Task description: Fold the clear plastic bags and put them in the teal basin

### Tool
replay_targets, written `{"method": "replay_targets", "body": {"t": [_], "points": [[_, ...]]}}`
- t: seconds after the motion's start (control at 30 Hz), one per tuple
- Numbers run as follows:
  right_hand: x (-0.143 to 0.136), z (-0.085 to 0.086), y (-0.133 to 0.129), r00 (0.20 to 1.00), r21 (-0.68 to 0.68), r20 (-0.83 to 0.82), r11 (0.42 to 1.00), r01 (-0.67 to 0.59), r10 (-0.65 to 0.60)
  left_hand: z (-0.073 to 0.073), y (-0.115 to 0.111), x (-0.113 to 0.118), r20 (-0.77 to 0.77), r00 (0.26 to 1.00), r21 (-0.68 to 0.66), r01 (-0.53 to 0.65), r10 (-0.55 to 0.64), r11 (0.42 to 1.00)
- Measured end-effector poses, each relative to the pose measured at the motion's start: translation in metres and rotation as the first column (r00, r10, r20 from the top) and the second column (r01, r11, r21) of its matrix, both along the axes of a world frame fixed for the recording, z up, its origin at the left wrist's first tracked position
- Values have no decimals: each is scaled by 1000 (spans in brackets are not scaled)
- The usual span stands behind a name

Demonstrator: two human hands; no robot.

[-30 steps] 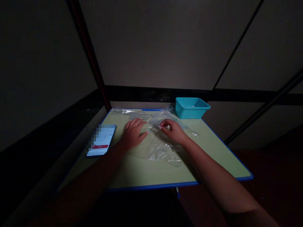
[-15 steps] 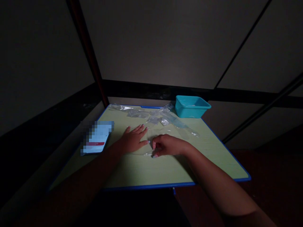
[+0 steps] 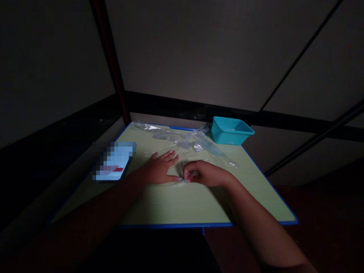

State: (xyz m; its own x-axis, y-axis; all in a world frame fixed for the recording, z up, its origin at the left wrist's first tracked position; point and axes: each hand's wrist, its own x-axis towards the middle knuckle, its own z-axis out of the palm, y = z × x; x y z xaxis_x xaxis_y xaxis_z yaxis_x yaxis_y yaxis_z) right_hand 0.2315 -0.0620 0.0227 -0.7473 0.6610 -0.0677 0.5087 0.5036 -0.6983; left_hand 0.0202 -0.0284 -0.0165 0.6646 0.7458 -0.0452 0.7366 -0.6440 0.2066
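A piece of clear plastic film (image 3: 176, 184) lies on the table under my hands; whether it is a bag or a single sheet I cannot tell. My left hand (image 3: 160, 169) rests flat on it, fingers spread and thumb stretched toward the right. Close to that thumb tip, my right hand (image 3: 207, 173) pinches the near edge of the film between thumb and curled fingers. Dim light and the fingers hide part of the pinched edge.
Several crumpled clear plastic pieces (image 3: 186, 142) lie along the back of the blue-edged table (image 3: 176, 210). A turquoise basin (image 3: 231, 133) stands at the back right corner. On the left side is a lit phone (image 3: 115, 163), partly pixelated. Walls rise behind and left.
My right hand's thumb and fingers have closed together on the film's near edge, beside the left thumb. My left hand stays flat. The view has tilted slightly.
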Motion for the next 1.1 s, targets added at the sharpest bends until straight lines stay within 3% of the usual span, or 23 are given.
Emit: {"method": "replay_targets", "body": {"t": [0.1,0.2,0.27,0.47,0.73,0.93,1.1], "points": [[0,3,-2,999,-228,-10,972,-51,50,-1,-1,0,-8,1000,-14,-12,11,1000],[2,4,-2,990,-486,55,870,-88,131,0,-2,0,-7,1000,-23,-8,8,1000],[4,4,-1,980,-581,75,807,-107,184,1,-2,0,12,1000,-3,-12,12,1000],[10,4,5,1000,-457,-12,889,-1,-5,-3,1,1,75,997,38,10,-13,999],[5,-6,7,955,-577,-290,808,-120,-64,-4,0,2,27,999,-32,41,-40,999],[3,-4,4,948,-629,-309,765,-139,-81,-7,3,3,51,999,-27,5,-4,1000],[8,-2,9,967,-490,-221,872,2,-126,-10,5,3,61,998,-2,-11,11,1000]]}}
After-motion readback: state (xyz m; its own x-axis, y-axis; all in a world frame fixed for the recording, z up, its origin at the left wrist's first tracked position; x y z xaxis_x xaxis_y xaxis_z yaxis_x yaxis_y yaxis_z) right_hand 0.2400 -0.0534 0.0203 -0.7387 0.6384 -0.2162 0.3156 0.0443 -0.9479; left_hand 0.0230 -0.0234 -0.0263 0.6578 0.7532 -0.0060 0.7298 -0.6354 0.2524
